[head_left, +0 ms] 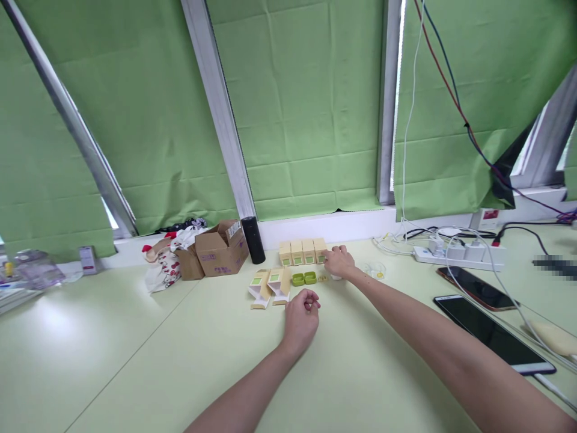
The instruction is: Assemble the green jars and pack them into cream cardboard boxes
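Several small tan boxes point(296, 253) with green windows stand side by side in a row near the wall. My right hand point(341, 262) is at the right end of this row, its fingertips closed at the side of the last small box point(320, 251). A small white item shows partly under that hand. Closer to me, my left hand point(301, 322) hovers with curled fingers, and I see nothing in them. Just beyond it lie two opened, unfolded boxes point(279, 284) and a pair of green square containers point(304, 279). Small yellowish pieces point(323, 278) lie right of the containers.
A clear round plastic item point(375, 270) lies right of my right hand. Further right are a power strip point(460, 257), cables and two phones point(493, 332). To the left stand a black cylinder point(253, 240), an open cardboard box point(222, 249) and a patterned bag point(167, 264).
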The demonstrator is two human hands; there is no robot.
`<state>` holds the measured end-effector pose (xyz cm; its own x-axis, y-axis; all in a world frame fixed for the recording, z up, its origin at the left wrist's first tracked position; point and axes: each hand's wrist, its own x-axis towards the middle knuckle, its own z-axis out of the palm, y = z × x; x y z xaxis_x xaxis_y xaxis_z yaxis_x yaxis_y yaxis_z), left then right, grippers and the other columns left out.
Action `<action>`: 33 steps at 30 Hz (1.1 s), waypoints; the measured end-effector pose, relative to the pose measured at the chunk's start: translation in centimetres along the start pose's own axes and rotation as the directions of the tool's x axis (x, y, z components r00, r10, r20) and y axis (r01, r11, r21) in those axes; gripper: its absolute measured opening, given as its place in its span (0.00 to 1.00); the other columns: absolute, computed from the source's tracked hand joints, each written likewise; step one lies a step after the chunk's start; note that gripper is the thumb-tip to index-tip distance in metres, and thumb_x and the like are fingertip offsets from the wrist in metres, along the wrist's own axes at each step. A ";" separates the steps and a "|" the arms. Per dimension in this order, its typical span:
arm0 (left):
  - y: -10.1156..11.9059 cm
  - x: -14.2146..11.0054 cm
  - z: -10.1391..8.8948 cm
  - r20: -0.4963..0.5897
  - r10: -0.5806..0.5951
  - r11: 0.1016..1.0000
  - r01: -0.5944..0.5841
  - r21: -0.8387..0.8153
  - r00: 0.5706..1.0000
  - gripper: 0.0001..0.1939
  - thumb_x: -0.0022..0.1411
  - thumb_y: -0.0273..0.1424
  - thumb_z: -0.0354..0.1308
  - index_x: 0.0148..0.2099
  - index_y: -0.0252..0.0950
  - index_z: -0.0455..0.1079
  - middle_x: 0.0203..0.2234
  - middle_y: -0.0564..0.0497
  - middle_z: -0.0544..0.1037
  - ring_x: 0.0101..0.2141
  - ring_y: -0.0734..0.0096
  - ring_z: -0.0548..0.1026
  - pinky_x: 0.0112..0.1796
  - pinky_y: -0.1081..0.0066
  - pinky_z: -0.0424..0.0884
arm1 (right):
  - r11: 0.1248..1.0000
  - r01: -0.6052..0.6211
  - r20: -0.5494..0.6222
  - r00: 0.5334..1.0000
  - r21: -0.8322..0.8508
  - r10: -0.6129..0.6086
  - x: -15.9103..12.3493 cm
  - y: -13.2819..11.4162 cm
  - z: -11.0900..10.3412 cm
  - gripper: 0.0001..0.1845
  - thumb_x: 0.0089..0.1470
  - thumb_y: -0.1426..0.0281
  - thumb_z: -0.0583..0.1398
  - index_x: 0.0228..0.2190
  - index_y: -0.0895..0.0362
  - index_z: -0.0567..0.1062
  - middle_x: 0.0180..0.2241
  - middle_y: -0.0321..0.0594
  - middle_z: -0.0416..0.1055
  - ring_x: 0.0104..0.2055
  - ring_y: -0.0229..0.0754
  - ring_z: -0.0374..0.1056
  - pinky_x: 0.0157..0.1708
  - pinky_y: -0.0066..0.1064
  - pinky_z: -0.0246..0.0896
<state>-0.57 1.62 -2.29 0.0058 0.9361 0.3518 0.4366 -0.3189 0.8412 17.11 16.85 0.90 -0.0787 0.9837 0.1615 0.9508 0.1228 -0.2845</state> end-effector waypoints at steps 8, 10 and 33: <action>0.1 0.0 0.0 0.032 -0.013 0.995 0.010 0.098 0.999 0.09 0.59 0.20 0.53 0.37 0.39 0.70 0.30 0.53 0.81 0.33 0.67 0.77 0.42 0.68 0.69 | 0.999 0.031 0.026 0.999 -0.030 -0.030 0.2 -0.3 -0.4 0.19 0.68 0.60 0.60 0.56 0.54 0.74 0.59 0.47 0.71 0.61 0.54 0.67 0.59 0.53 0.65; 0.0 0.1 0.0 0.031 -0.012 0.994 0.009 0.109 0.999 0.09 0.59 0.20 0.53 0.37 0.39 0.70 0.30 0.53 0.81 0.33 0.67 0.77 0.43 0.67 0.69 | 0.999 0.035 0.021 0.999 -0.034 -0.034 0.2 -0.6 -0.4 0.21 0.67 0.60 0.63 0.57 0.56 0.73 0.59 0.47 0.70 0.57 0.52 0.70 0.57 0.52 0.68; 2.4 2.9 -2.3 0.132 0.006 0.737 -0.093 0.670 0.991 0.14 0.71 0.29 0.54 0.54 0.40 0.76 0.37 0.49 0.86 0.44 0.57 0.82 0.50 0.60 0.67 | 0.977 0.116 0.054 0.990 0.180 -0.127 -14.6 -0.5 -0.6 0.14 0.63 0.73 0.58 0.48 0.52 0.76 0.43 0.42 0.81 0.43 0.48 0.75 0.33 0.32 0.51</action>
<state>-1.54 3.19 1.67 0.1268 0.9456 0.2995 0.9236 -0.2226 0.3120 17.95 2.31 -0.75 -0.2153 0.9657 0.1454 0.8657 0.2576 -0.4292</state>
